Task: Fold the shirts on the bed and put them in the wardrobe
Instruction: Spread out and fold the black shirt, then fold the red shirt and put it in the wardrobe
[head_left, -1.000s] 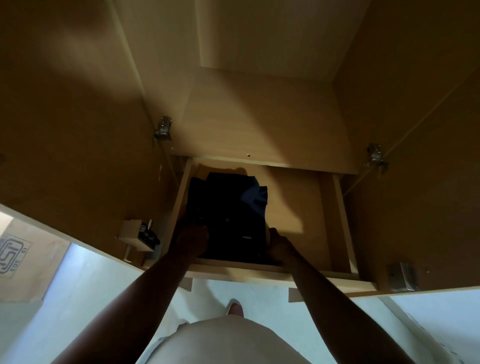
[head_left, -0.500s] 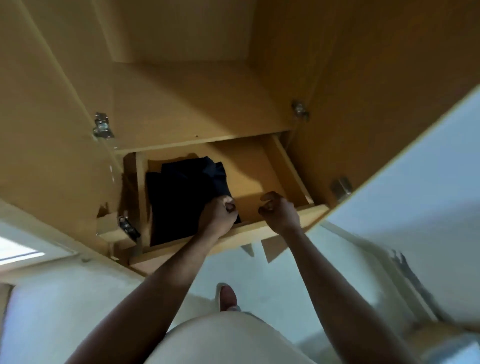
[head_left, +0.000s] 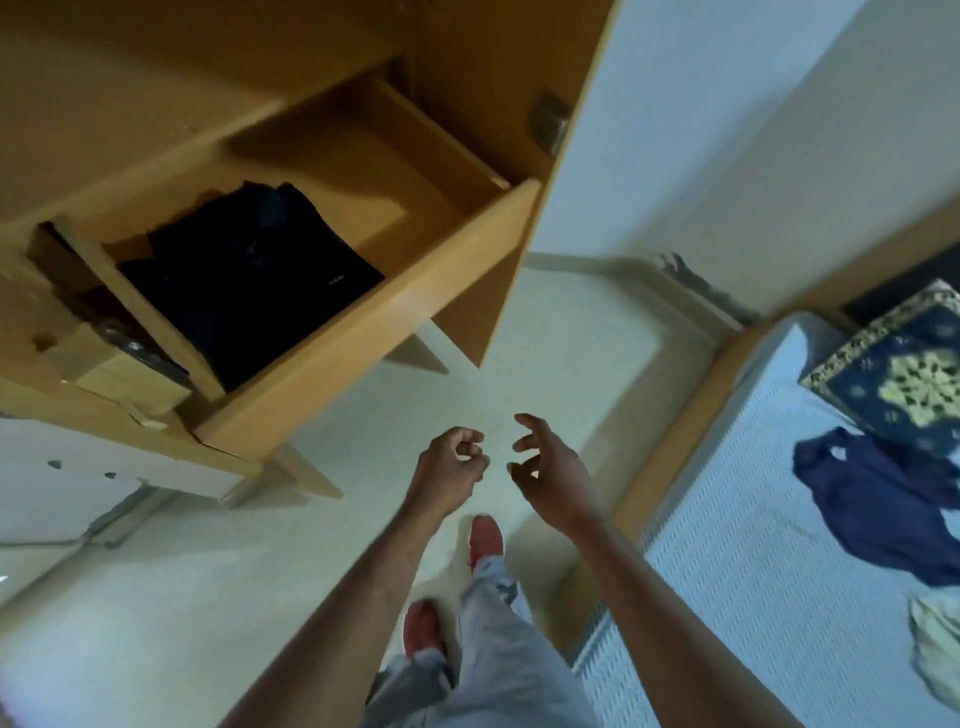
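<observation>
The left hand (head_left: 451, 462) and the right hand (head_left: 551, 470) hang in the air above the floor (head_left: 208, 597). They are near each other but apart, and both hold nothing. The fingers of the left hand are curled into the palm like a loose fist. The fingers of the right hand are spread and a little bent. Neither hand touches any cloth or furniture.

At ten o'clock from the hands is the drawer (head_left: 363, 332) of the wardrobe (head_left: 156, 78), pulled out. In its left part lies one dark shirt (head_left: 249, 280), folded flat, and the right part shows bare wood. By this, one shirt seems to be finished, and the step in hand is probably the way from the wardrobe to the bed with free hands.

At three o'clock is the bed (head_left: 753, 545). On it lies a blue shirt (head_left: 872, 499), crumpled and not folded, just below a patterned cushion (head_left: 904, 384). At four o'clock, at the edge of the view, is a pale cloth (head_left: 935, 649), also crumpled. Whether it is a shirt cannot be told.

The next move probably calls for both hands to reach to the blue shirt and spread it flat on the bed before any fold is made. The cloth is soft, so one hand alone would only drag it. The folded shirt should come out small enough for the bare part of the drawer, or to lie on top of the dark shirt. The drawer is open, so it needs no pull first.
</observation>
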